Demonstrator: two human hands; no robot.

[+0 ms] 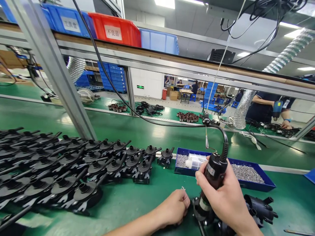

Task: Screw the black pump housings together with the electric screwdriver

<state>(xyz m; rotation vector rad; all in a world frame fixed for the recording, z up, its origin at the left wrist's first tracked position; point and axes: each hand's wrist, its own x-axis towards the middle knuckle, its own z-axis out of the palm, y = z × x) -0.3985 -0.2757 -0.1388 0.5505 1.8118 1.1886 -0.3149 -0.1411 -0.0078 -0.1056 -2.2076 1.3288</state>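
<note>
Your right hand (227,198) clamps the electric screwdriver (214,172), its tip hidden; your left hand (174,207) is curled closed; the upper-left red bin (123,26) reads 不良品.

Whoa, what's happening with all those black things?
A person's right hand grips a black electric screwdriver, held upright with its lower end on a black plastic part on the green mat. The left hand rests closed beside that part. Rows of similar black parts lie to the left, with a blue tray of screws behind.

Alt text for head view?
The right hand grips a black corded electric screwdriver upright on a black plastic pump housing; the left hand rests beside it. Rows of similar housings lie left, a blue screw tray behind.
</note>
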